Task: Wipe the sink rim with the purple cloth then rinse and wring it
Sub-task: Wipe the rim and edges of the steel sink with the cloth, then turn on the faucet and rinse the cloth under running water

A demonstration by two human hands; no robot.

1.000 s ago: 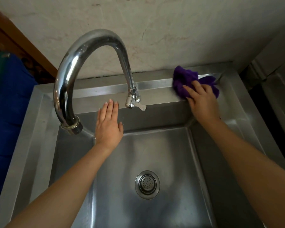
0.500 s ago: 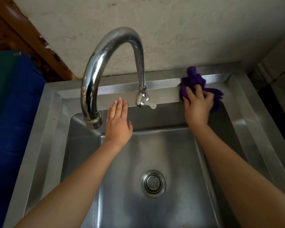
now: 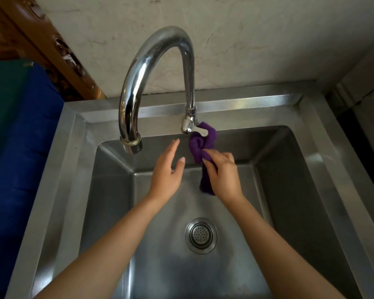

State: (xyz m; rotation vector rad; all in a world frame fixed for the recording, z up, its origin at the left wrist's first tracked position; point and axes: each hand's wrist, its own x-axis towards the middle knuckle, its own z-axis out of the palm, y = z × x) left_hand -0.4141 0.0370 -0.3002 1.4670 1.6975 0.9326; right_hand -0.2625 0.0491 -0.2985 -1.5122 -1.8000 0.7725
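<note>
The purple cloth hangs bunched over the steel basin, just below the tap's small lever. My right hand is shut on its middle, with a tail of cloth drooping under the palm. To its left my left hand hovers with fingers straight and apart, holding nothing. The sink rim runs along the back wall. The curved chrome faucet arches over the basin, its spout pointing down at the left. No water is visible.
A round strainer drain sits in the basin floor between my forearms. A blue and green container stands left of the sink, with carved wood behind it. A marble wall backs the sink; a steel surface lies at the right.
My right hand has lifted the cloth off the back right rim and brought it left, under the tap lever over the basin. The view has shifted left; my left hand stays open.
</note>
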